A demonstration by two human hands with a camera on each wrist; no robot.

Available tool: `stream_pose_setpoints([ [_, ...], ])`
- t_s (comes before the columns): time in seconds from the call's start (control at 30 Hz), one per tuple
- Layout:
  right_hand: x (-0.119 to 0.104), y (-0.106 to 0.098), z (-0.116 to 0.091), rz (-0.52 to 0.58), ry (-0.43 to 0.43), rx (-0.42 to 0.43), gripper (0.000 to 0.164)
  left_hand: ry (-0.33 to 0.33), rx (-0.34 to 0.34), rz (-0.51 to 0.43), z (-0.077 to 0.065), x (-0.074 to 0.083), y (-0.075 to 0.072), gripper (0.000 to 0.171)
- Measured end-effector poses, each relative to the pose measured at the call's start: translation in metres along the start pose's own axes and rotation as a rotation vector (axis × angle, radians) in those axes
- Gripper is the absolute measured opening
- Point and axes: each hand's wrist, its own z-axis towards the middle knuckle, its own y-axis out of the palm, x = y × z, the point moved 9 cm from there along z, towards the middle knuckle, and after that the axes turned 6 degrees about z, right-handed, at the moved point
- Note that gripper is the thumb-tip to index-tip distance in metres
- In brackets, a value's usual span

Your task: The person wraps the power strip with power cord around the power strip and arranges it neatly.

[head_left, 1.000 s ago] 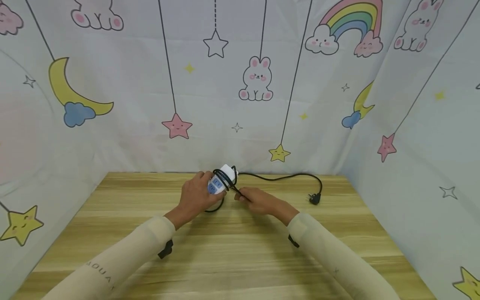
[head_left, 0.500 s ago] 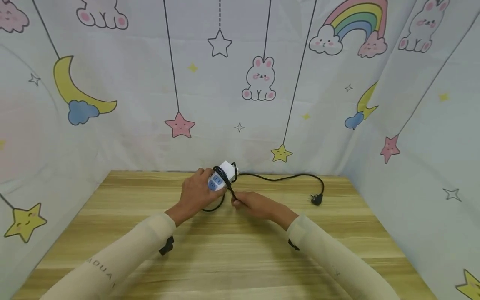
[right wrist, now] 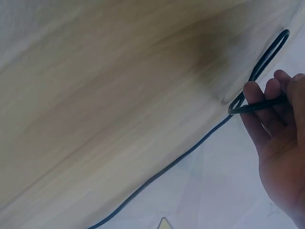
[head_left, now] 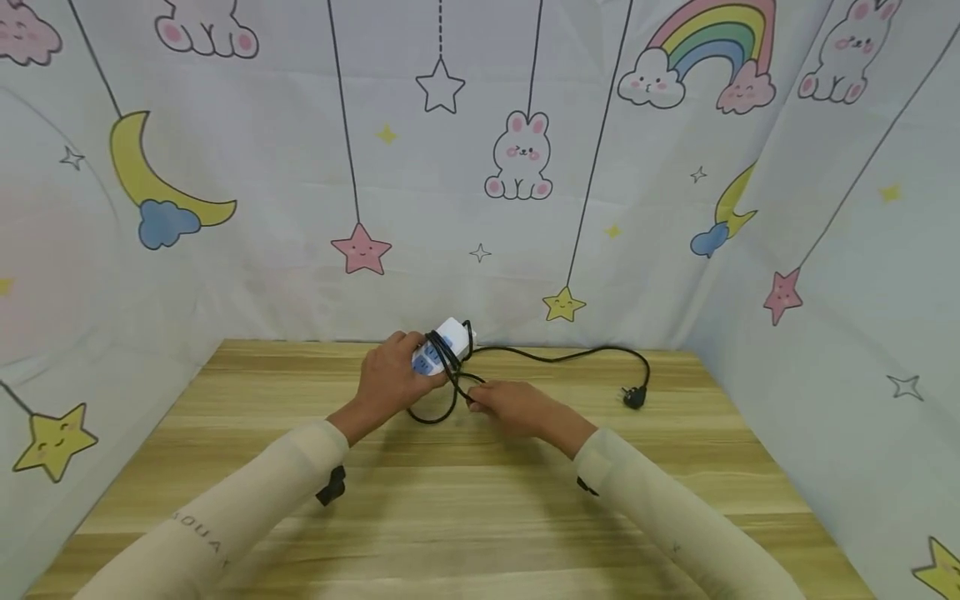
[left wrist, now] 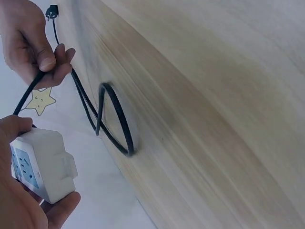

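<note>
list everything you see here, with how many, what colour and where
table: 1, yellow-brown wood grain, beneath everything else
backdrop: piece count unclear, white, behind the table and along both sides
cartoon prints: many, mixed colours, across the backdrop
power strip: 1, white with blue socket faces, centre, toward the back
plug: 1, black, on the table, right rear
cord: apparently 1, black, wrapped round the power strip, looping beside it and running to the plug
sleeves: 2, cream, on the forearms
wrist devices: 2, black, below the cuffs
left grip: 1, bare, holding the power strip
right grip: 1, bare, holding the cord
</note>
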Motion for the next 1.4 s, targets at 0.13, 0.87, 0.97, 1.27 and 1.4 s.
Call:
stream_pose_setpoints([
  [0.13,0.014,-0.004,0.006,-0.008,0.019,0.009,0.022,-0.002,-0.024,-0.014,0.001,0.0,0.001,0.064],
  [0.87,0.069,-0.014,0.015,0.481,0.057,0.077,0.027,-0.037,-0.02,-0.086,-0.002,-0.009,-0.006,0.064],
  [0.97,0.063,-0.015,0.013,0.387,-0.015,0.071,0.025,-0.064,-0.035,-0.103,-0.003,-0.012,-0.005,0.064],
  [1.27,0.062,-0.011,0.007,0.178,-0.084,0.042,0.032,-0.066,-0.033,-0.139,-0.004,-0.01,-0.006,0.065],
  [1.4,0.062,-0.013,0.007,0.05,-0.094,0.096,0.026,-0.024,-0.044,-0.135,-0.005,-0.003,-0.005,0.064],
])
